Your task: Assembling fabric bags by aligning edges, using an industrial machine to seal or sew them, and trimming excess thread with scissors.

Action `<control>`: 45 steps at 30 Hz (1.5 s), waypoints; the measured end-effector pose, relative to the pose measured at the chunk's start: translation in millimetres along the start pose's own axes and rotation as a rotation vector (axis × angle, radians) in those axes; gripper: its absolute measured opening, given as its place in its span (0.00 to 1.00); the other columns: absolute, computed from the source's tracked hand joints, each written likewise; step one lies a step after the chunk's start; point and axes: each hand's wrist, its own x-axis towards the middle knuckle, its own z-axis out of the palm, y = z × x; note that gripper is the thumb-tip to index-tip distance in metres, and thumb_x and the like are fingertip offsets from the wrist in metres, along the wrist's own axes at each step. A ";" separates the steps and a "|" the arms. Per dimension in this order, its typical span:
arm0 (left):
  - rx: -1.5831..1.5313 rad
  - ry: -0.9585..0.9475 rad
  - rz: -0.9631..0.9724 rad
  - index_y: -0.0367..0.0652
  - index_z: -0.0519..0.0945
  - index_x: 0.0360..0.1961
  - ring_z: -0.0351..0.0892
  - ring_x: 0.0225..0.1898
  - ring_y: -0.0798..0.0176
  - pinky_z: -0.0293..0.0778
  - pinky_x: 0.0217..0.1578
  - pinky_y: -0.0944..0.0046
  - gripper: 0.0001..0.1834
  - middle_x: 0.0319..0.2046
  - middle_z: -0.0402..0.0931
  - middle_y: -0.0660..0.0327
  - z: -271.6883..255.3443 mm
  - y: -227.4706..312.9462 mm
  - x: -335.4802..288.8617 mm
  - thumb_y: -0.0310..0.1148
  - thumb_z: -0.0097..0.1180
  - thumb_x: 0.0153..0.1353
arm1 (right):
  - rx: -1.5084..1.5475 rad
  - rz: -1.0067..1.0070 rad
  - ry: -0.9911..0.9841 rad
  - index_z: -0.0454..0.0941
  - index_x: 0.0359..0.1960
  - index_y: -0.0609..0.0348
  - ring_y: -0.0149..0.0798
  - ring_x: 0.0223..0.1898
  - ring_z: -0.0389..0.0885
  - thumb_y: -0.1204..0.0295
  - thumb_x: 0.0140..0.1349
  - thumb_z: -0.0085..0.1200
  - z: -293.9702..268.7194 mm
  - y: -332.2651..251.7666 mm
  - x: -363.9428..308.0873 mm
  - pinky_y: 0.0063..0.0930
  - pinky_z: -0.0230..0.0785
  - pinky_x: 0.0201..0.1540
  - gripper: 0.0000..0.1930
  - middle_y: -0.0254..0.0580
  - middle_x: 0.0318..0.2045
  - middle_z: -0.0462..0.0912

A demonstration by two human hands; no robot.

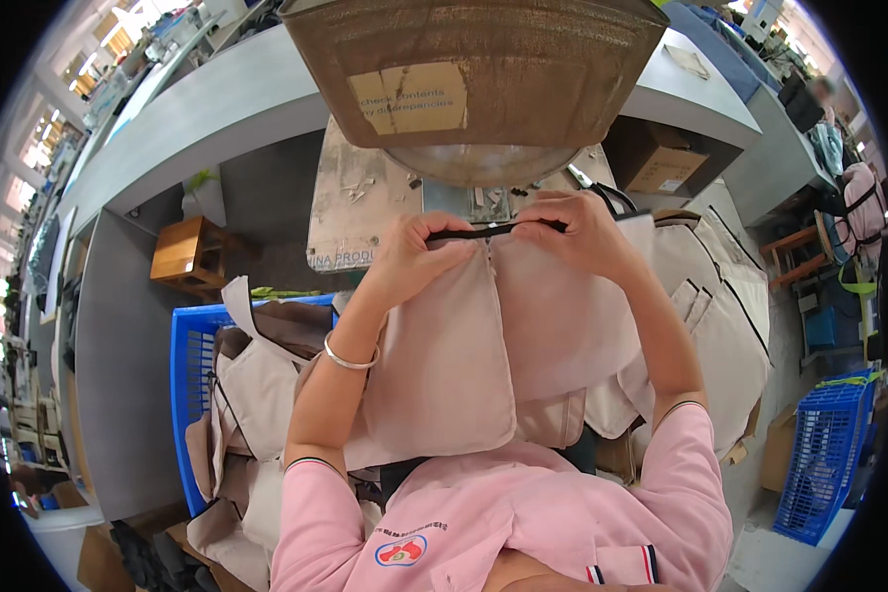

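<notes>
My left hand (416,259) and my right hand (580,232) are raised side by side, each pinching the black-bound upper edge of a beige fabric piece (444,360). The black binding (483,233) runs nearly level between my fingers. Below it the fabric hangs down over my lap, in two panels that meet along a seam near the middle. Just beyond my hands lies a worn board (350,212) strewn with small scraps. Scissors (614,194) with black handles rest near my right hand, partly hidden by it.
A large brown bin (523,74) with a label looms over the board. To my left stands a blue basket (183,395) heaped with beige fabric pieces (257,380). More fabric (720,326) is piled at my right. A wooden stool (185,252) and another blue basket (824,454) stand farther out.
</notes>
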 end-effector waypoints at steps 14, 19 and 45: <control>-0.335 0.088 -0.137 0.36 0.87 0.37 0.79 0.33 0.75 0.75 0.36 0.73 0.09 0.33 0.85 0.65 -19.6 0.6 48.1 0.23 0.65 0.54 | 0.238 -0.005 0.044 0.81 0.48 0.64 0.33 0.50 0.80 0.76 0.57 0.64 5.1 50.2 49.2 0.32 0.73 0.52 0.16 0.40 0.48 0.84; -0.433 0.138 -0.109 0.34 0.84 0.41 0.83 0.37 0.68 0.79 0.40 0.68 0.13 0.37 0.85 0.58 -21.2 5.7 49.7 0.20 0.66 0.52 | 0.330 0.072 0.043 0.78 0.51 0.66 0.38 0.51 0.79 0.75 0.58 0.61 0.6 54.4 47.8 0.33 0.72 0.54 0.19 0.42 0.49 0.83; 0.392 0.088 0.179 0.37 0.83 0.37 0.78 0.29 0.66 0.73 0.34 0.67 0.14 0.28 0.82 0.57 44.6 38.3 -34.5 0.37 0.66 0.57 | -0.815 0.434 0.239 0.83 0.36 0.63 0.42 0.32 0.83 0.66 0.62 0.57 -224.4 56.2 -158.6 0.34 0.72 0.39 0.11 0.49 0.32 0.84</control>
